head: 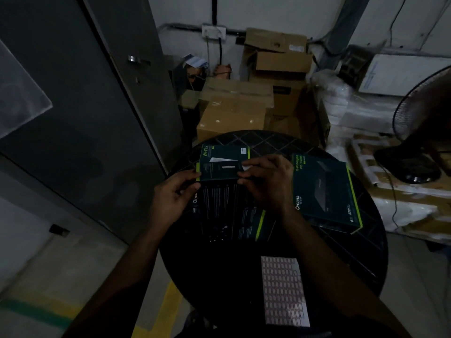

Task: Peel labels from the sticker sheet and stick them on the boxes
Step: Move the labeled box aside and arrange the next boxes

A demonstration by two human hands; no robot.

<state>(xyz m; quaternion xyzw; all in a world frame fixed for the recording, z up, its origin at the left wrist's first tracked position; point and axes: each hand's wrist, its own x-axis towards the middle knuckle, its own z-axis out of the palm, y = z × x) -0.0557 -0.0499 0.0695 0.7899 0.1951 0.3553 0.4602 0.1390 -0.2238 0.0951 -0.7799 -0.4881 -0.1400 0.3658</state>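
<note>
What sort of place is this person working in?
Probably a storeroom or stock room. Brown cardboard cartons are stacked against the back wall, white wrapped bundles are piled at the right, and boxed network devices lie on a dark round table near a sticker sheet.

You work at a round dark table (288,140) with a criss-cross pattern on its top. A long dark box (229,213) with a green edge lies flat near the middle. A second dark box (324,191), marked as a switch, lies to its right, tilted, one corner jutting past the rim. Nearer to you, the sticker sheet (284,291) lies flat, well apart from both boxes.
</note>
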